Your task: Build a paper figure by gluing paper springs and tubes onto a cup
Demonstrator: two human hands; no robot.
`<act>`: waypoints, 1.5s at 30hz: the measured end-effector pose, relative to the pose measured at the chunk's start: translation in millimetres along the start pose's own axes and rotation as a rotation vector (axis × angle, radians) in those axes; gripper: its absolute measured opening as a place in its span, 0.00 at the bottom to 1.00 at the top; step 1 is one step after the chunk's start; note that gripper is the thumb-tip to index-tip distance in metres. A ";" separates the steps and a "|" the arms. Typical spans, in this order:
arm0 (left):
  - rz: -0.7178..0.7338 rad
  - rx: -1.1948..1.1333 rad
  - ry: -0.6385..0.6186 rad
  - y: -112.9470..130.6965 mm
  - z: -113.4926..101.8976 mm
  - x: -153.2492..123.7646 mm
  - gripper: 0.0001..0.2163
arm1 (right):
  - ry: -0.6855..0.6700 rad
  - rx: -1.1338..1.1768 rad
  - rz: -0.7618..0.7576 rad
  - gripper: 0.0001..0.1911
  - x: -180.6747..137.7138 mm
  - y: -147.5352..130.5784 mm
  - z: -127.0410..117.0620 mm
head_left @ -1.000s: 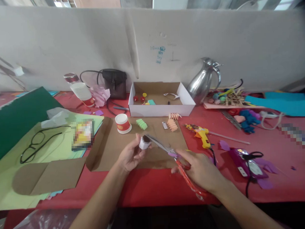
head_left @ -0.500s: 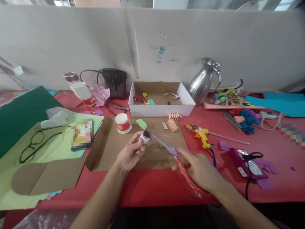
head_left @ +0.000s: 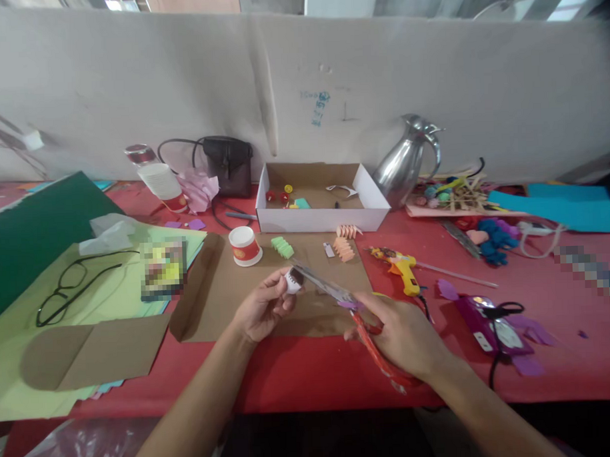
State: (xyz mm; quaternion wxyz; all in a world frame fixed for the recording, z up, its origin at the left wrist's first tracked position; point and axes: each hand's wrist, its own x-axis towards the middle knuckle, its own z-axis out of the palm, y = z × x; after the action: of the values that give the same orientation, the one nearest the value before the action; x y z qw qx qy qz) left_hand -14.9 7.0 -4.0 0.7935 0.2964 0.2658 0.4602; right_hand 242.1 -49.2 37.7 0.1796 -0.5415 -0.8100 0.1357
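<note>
Craft workshop: glue gun, scissors

A steel jug and a dark bag stand by the wall; black eyeglasses lie on yellow paper.

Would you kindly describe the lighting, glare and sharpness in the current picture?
In the head view, the steel jug catches bright glare, and deep shadow lies below the red table; also in the head view, the blue wall writing is blurred, the scissors look slightly soft, and pixelation hides an item on the yellow paper.
</note>
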 end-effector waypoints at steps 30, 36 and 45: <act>0.037 -0.072 0.064 8.4 4.1 -2.8 0.15 | -0.092 0.118 0.010 0.17 -7.9 1.2 -1.2; 0.034 -0.079 0.051 5.3 4.0 -2.6 0.14 | 0.004 -0.074 0.001 0.20 -4.0 4.3 -1.2; -0.018 -0.070 0.024 3.0 1.6 -1.7 0.14 | 0.034 -0.034 -0.019 0.17 -1.4 0.7 3.2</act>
State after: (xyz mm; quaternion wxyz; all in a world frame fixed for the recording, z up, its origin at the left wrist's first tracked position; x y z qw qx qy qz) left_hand -16.2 6.3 -0.5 0.8044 0.2605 0.2618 0.4655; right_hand 241.8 -50.4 34.3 0.1856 -0.5391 -0.8140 0.1110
